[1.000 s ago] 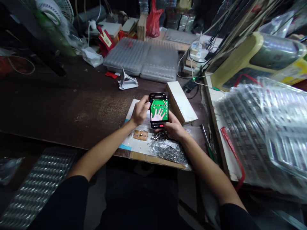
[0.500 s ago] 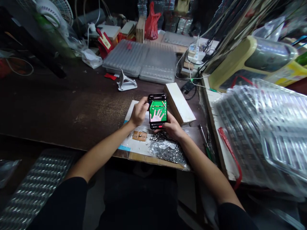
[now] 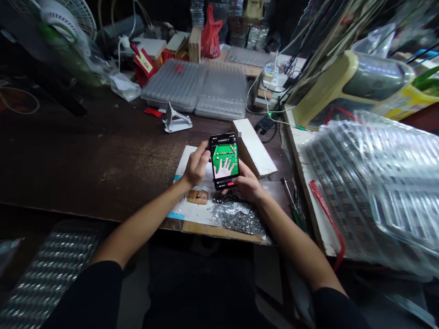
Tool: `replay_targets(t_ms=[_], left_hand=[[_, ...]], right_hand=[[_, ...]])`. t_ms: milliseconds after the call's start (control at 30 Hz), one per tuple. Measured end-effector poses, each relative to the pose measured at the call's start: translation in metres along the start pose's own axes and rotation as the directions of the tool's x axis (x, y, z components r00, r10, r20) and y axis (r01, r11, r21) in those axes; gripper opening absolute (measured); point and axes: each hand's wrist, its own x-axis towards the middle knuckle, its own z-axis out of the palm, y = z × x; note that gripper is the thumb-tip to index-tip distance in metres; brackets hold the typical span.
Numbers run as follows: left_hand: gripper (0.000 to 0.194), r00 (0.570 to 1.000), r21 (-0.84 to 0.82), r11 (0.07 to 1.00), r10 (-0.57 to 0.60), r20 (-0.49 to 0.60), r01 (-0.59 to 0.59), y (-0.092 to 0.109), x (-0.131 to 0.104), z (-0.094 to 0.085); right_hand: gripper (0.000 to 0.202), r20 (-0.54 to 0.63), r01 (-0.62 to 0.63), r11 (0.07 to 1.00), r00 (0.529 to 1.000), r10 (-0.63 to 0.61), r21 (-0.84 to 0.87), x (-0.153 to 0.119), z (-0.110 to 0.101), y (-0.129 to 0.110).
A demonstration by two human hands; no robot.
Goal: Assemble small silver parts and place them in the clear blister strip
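A black phone (image 3: 224, 160) is held upright between both hands, its screen showing a green pool table and a spread hand. My left hand (image 3: 198, 165) grips its left edge, thumb against the side. My right hand (image 3: 247, 182) holds the lower right corner, with the thumb over the bottom of the screen; some fingers are hidden behind the phone. Beneath lies a white board (image 3: 188, 157) with blue tape, bearing a small brown wooden block (image 3: 197, 197) and a heap of small dark metal pieces (image 3: 238, 217) on clear plastic.
Behind the phone rests a long white-topped block (image 3: 255, 146). A white stand (image 3: 177, 121) and clear plastic trays (image 3: 221, 91) are farther back. Screwdrivers (image 3: 293, 203) lie at the right, beside stacked clear trays (image 3: 363, 183). A fan (image 3: 65, 23) stands at the back left.
The view has shifted slightly, moving the background a little left. Both hands still hold the phone, which tilts slightly more and shows nearly the same picture.
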Motion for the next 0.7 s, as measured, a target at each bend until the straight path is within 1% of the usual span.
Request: replay_targets(t_ms=[233, 367, 500, 600, 700], left_hand=[[0.045, 1.0, -0.099, 0.995, -0.027, 0.002, 0.028, -0.007, 0.001, 0.003], [0.044, 0.998, -0.176, 0.983, -0.058, 0.025, 0.061, -0.0094, 0.0018, 0.005], [0.043, 0.995, -0.243, 0.965, -0.089, 0.034, 0.095, -0.0069, 0.002, 0.0067], [0.039, 0.993, -0.292, 0.949, -0.118, 0.018, 0.118, -0.0036, 0.0018, 0.0069], [0.037, 0.985, -0.333, 0.932, -0.166, -0.051, 0.139, -0.0013, 0.0027, 0.0054]], right_hand=[[0.068, 0.001, -0.01, 1.0, 1.0, 0.01, -0.002, -0.0028, 0.0041, -0.0031], [0.076, -0.006, -0.031, 0.999, 1.0, 0.031, 0.016, -0.0038, 0.0067, -0.0021], [0.084, -0.003, -0.036, 0.998, 0.999, 0.036, 0.057, -0.0023, 0.0083, 0.0013], [0.081, -0.007, -0.016, 0.999, 1.0, 0.017, 0.037, -0.0009, 0.0086, 0.0035], [0.074, -0.019, -0.031, 0.999, 0.999, 0.031, -0.027, -0.0011, 0.0096, 0.0045]])
